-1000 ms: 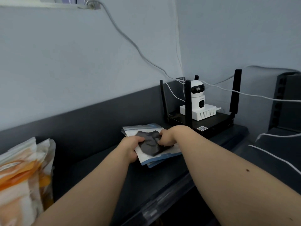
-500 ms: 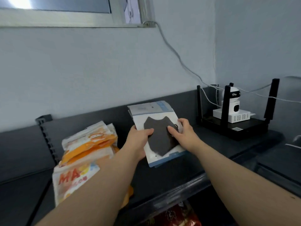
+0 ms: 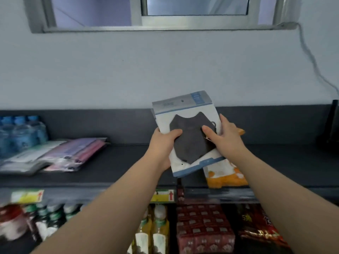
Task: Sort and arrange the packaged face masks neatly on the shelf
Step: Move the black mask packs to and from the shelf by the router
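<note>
I hold a stack of white-and-blue mask packs (image 3: pixel 189 136) showing a black mask, lifted above the dark top shelf (image 3: pixel 121 162). My left hand (image 3: pixel 163 143) grips the stack's left edge with the thumb on the front. At the right edge, my right hand (image 3: pixel 225 138) clamps it, index finger across the black mask. Orange-and-white mask packs (image 3: pixel 226 173) lie on the shelf under and right of the stack, partly hidden. A fanned pile of pink, purple and grey mask packs (image 3: pixel 60 154) lies at the shelf's left.
A shrink-wrapped pack of blue-capped water bottles (image 3: pixel 20 132) stands at the far left of the shelf. Below the shelf edge with price labels (image 3: pixel 163 196) are drink bottles (image 3: pixel 152 233) and red snack packs (image 3: pixel 203 224). A window (image 3: pixel 161 13) is above; a cable (image 3: pixel 311 59) runs down the right wall.
The view has swung left along the shelf; the router and camera have left the frame. Both hands lifted the black-mask packs off the shelf and carried them leftwards past the orange packs.
</note>
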